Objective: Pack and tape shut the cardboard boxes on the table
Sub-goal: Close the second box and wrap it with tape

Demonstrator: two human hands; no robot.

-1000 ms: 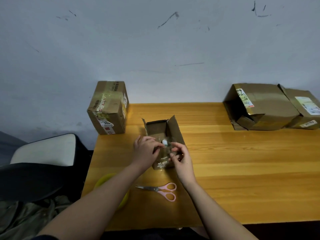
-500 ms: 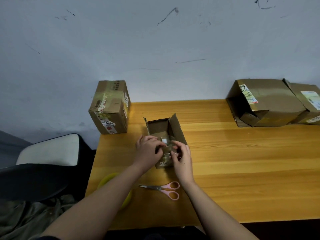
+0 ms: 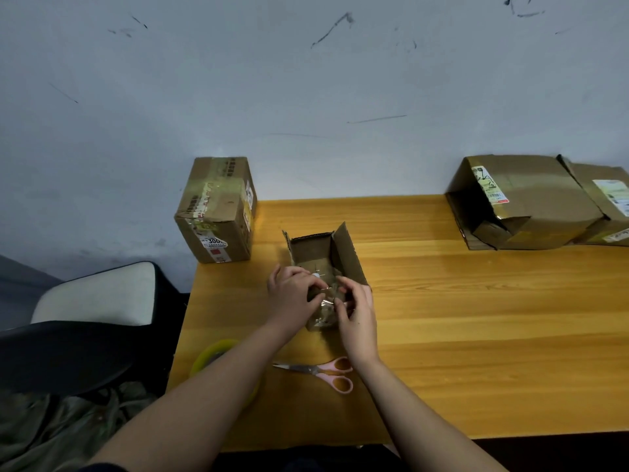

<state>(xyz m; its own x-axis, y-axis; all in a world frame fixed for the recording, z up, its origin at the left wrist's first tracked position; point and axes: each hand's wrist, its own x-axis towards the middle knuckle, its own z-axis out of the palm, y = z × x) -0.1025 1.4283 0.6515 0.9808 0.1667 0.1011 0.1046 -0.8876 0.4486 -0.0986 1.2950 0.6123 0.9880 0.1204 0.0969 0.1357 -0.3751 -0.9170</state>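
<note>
A small open cardboard box (image 3: 343, 253) stands in the middle of the wooden table (image 3: 476, 335), its far and right flaps raised. My left hand (image 3: 292, 294) grips the box's near left edge, fingers curled over it. My right hand (image 3: 355, 315) pinches a piece of clear shiny tape at the box's near side. A small white object shows between my hands at the box top. Pink-handled scissors (image 3: 323, 371) lie shut just in front of the box. A yellow-green tape roll (image 3: 212, 352) lies near the table's left front, partly hidden under my left forearm.
A taped-up tall box (image 3: 218, 212) stands at the table's back left corner. Two larger boxes (image 3: 524, 202) lie on their sides at the back right, one gaping open. A chair (image 3: 85, 321) stands left of the table. A grey wall runs behind.
My view has shifted slightly; the hands stay at the box's near side, with the right fingers working a little further onto the tape. The box has not moved.
</note>
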